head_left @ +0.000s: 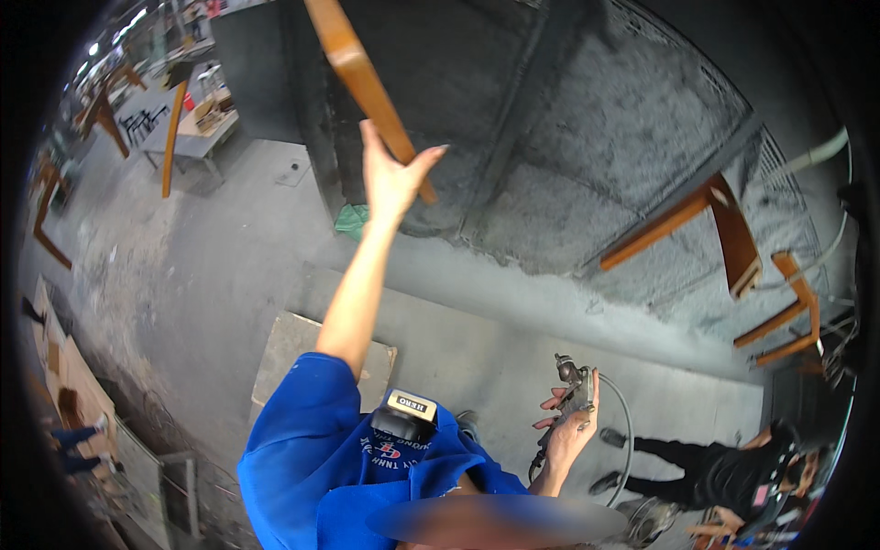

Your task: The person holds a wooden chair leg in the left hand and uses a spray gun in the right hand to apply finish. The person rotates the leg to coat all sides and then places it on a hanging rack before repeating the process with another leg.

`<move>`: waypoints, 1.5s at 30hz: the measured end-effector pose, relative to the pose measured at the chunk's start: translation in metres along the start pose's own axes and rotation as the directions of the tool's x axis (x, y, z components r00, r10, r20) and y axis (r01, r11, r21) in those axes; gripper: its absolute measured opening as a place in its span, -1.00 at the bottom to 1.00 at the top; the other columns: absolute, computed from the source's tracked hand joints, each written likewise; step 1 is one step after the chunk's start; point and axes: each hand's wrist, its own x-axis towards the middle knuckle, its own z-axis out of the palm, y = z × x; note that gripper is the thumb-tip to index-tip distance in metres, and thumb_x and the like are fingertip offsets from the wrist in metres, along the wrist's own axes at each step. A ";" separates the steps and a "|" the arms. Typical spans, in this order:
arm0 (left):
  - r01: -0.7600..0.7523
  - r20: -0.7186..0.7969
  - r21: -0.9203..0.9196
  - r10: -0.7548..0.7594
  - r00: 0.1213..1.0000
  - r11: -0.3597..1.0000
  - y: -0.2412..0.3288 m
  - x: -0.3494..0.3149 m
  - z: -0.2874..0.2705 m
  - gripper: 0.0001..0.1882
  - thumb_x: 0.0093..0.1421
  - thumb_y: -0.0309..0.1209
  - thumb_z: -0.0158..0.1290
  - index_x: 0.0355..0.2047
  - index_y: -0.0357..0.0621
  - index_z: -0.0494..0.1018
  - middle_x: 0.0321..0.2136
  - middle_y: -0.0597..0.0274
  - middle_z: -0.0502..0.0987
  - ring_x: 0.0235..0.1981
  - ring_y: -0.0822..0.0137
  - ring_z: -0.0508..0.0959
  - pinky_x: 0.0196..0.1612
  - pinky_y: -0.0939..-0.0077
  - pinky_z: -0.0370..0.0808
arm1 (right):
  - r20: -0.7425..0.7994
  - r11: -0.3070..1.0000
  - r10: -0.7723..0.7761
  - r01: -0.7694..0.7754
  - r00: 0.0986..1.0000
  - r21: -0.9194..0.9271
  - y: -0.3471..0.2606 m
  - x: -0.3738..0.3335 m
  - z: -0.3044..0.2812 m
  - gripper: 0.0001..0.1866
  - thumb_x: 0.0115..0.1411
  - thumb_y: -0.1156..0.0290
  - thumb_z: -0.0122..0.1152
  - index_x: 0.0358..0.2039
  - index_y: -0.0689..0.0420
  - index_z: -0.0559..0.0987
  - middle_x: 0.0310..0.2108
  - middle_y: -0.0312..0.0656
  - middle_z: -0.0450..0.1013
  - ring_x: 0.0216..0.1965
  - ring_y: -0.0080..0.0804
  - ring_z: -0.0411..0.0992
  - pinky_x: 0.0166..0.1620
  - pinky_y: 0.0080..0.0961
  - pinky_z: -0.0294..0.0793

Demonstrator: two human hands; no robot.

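Observation:
My left hand (392, 181) is raised at the end of my outstretched arm. It is on the lower part of a long, orange-brown wooden piece (356, 69), with a finger along one side and the thumb stuck out across the other. The piece runs up past the top edge, so its full shape is hidden. Low on the right, my right hand (573, 438) grips a metal spray gun (575, 392). A grey hose (629, 422) curves down from the gun area.
Ahead stands a dark, stained booth wall (587, 119). Angled wooden frames (701, 215) hang at the right, and more wooden parts (171, 137) at the left. A flat board (284, 353) lies on the floor. A person in black (724, 472) is at the lower right.

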 end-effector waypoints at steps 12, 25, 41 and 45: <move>0.393 0.058 -0.574 -0.442 0.895 0.719 0.032 -0.032 -0.111 -0.37 0.33 0.02 0.18 0.14 -0.30 0.43 -0.25 0.05 0.64 -0.35 0.32 0.66 -0.34 0.44 0.64 | 0.285 0.977 -0.207 0.214 0.936 0.007 -0.030 0.078 0.024 -0.06 0.40 -0.37 -0.23 0.45 0.20 0.19 -0.26 -0.04 0.50 -0.45 -0.41 0.49 -0.68 -0.63 0.43; 0.565 0.021 -0.283 -0.584 0.811 0.775 0.141 -0.081 -0.110 -0.31 0.38 0.09 0.07 0.20 -0.29 0.37 -0.48 0.17 0.53 -0.58 0.32 0.65 -0.56 0.49 0.62 | 0.494 0.709 -0.688 0.346 0.533 0.615 -0.048 0.135 0.034 0.14 0.13 -0.43 0.14 0.39 0.32 0.23 -0.22 0.17 0.58 -0.39 -0.20 0.60 -0.54 -0.55 0.59; 0.564 -0.038 -0.209 -0.583 0.812 0.799 0.137 -0.085 -0.115 -0.35 0.38 0.06 0.09 0.16 -0.29 0.39 -0.38 0.04 0.60 -0.53 0.31 0.66 -0.47 0.45 0.63 | 0.496 0.779 -0.485 0.097 0.720 0.620 -0.051 0.165 0.012 0.23 0.03 -0.65 0.00 0.33 0.25 0.23 -0.38 -0.07 0.45 -0.59 -0.29 0.42 -0.78 -0.58 0.36; 0.483 -0.129 0.028 -0.476 0.870 0.875 0.112 -0.078 -0.125 -0.20 0.31 0.10 0.15 0.25 -0.39 0.34 -0.04 -0.14 0.60 -0.16 0.19 0.65 -0.04 0.30 0.59 | 0.484 0.849 -0.451 0.194 0.750 0.491 -0.060 0.157 0.017 0.28 0.04 -0.68 -0.13 0.34 0.32 0.19 -0.41 -0.05 0.51 -0.59 -0.34 0.47 -0.76 -0.59 0.45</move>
